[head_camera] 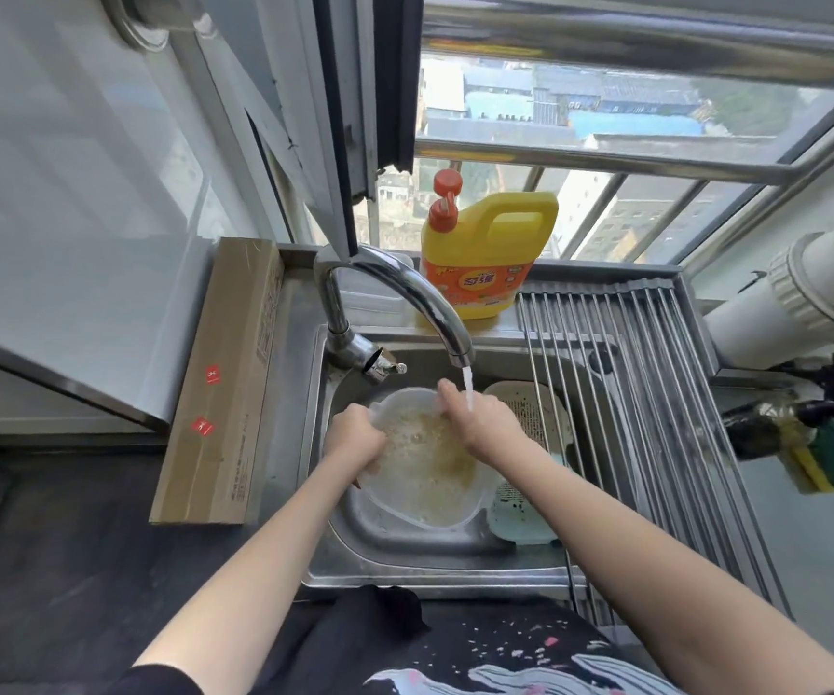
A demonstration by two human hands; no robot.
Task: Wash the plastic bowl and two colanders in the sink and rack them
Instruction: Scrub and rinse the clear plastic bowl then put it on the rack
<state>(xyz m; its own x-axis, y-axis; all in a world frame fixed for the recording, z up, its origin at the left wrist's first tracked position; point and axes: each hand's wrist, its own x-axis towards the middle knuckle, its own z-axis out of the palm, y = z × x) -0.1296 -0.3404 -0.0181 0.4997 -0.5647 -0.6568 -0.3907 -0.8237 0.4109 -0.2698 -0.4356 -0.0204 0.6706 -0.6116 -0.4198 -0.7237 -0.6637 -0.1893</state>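
Observation:
A clear plastic bowl with brownish soapy water sits tilted in the steel sink. My left hand grips its left rim, fingers curled over the edge. My right hand is at the bowl's far right rim, and the water from the tap falls onto the back of it; its fingers are partly hidden. A beige colander lies in the sink to the right, partly under the rack. A pale green colander lies beside the bowl's lower right.
A roll-up metal rack covers the sink's right side. A yellow detergent jug stands behind the tap. A long cardboard box lies left of the sink. A green-yellow sponge and a dark bottle lie at the right.

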